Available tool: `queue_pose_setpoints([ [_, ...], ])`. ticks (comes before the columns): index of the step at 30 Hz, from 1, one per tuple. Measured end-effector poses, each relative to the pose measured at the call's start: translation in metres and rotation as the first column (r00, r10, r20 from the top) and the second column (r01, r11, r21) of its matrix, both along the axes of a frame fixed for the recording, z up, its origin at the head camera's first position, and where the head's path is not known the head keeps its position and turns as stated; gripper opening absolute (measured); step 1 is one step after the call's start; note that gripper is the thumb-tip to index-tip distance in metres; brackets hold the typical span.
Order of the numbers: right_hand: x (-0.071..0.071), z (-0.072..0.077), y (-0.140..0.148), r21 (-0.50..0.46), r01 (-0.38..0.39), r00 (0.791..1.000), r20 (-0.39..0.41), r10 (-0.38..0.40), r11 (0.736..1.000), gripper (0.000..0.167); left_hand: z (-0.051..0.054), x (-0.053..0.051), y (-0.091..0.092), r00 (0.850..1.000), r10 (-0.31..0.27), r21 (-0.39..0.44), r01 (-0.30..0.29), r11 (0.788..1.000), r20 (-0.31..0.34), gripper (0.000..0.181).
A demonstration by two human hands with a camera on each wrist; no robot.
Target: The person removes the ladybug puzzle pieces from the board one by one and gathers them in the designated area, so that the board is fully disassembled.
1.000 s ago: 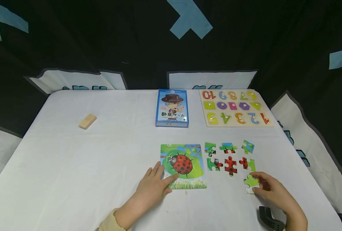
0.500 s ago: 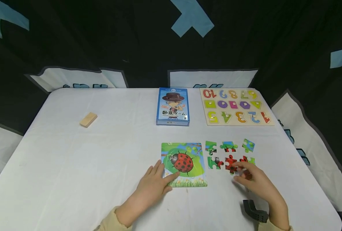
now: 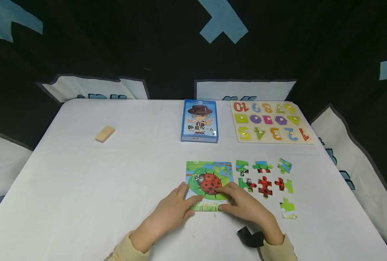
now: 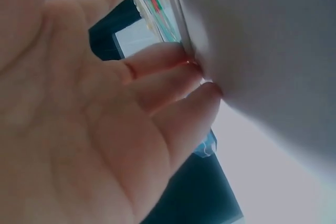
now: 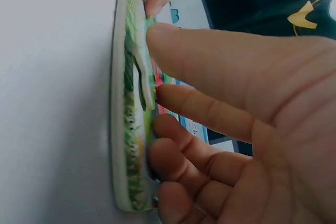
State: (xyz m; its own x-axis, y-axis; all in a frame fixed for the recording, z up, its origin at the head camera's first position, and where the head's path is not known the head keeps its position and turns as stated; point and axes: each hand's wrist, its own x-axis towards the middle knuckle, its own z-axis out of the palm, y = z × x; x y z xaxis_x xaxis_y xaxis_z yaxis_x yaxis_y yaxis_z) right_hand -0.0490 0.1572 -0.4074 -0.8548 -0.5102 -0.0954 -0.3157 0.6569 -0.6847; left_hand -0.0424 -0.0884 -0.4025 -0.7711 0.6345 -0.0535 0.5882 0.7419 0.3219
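Observation:
A jigsaw board with a ladybug picture point(image 3: 196, 166) lies on the white table in the head view. My left hand point(image 3: 172, 208) rests with extended fingers along its lower left edge, the thumb on the picture. My right hand point(image 3: 248, 206) is over the board's lower right, thumb and index finger pinching a puzzle piece point(image 5: 143, 59). In the right wrist view that piece stands tilted, partly raised from the board, with a gap beneath it. Right of the board lie several loose pieces, among them a red one point(image 3: 265, 187) and a green-and-white one point(image 3: 288, 209).
Behind the board stands a blue card-game box point(image 3: 199, 121). A wooden number-and-shape board point(image 3: 275, 122) lies at the back right. A small wooden block point(image 3: 105, 134) lies at the left. A black curved device point(image 3: 250, 237) sits at my right wrist.
My right hand has set the green-and-white piece down at the lower right of the loose pieces and moved left onto the board. My left hand has stayed in place.

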Motion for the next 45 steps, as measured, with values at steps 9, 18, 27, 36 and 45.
queue_pose_setpoints([
  [9, 0.004, -0.002, -0.005, 0.029, 0.064, 0.997, -0.035, -0.063, 0.998, 0.042, 0.000, -0.001, 0.002, 0.999, 0.012, 0.019, -0.011, 1.000, -0.031, 0.037],
  [18, 0.001, -0.007, -0.006, -0.082, 0.106, 0.994, -0.019, -0.108, 0.991, 0.024, 0.000, -0.001, 0.003, 0.999, 0.019, 0.007, -0.019, 1.000, -0.027, 0.036],
  [27, 0.005, 0.009, 0.013, -0.231, 0.168, 0.985, 0.066, -0.156, 0.958, 0.015, -0.002, -0.002, 0.004, 0.999, 0.018, 0.001, -0.018, 1.000, -0.031, 0.033],
  [36, 0.020, 0.007, 0.081, -0.237, 0.308, 0.951, 0.116, -0.288, 0.921, 0.017, -0.001, -0.001, 0.004, 1.000, 0.019, 0.008, -0.019, 1.000, -0.013, 0.032],
  [45, 0.038, 0.011, 0.119, -0.096, 0.369, 0.912, 0.229, -0.340, 0.925, 0.021, -0.002, -0.001, 0.003, 1.000, 0.022, 0.014, -0.022, 1.000, -0.016, 0.034],
])
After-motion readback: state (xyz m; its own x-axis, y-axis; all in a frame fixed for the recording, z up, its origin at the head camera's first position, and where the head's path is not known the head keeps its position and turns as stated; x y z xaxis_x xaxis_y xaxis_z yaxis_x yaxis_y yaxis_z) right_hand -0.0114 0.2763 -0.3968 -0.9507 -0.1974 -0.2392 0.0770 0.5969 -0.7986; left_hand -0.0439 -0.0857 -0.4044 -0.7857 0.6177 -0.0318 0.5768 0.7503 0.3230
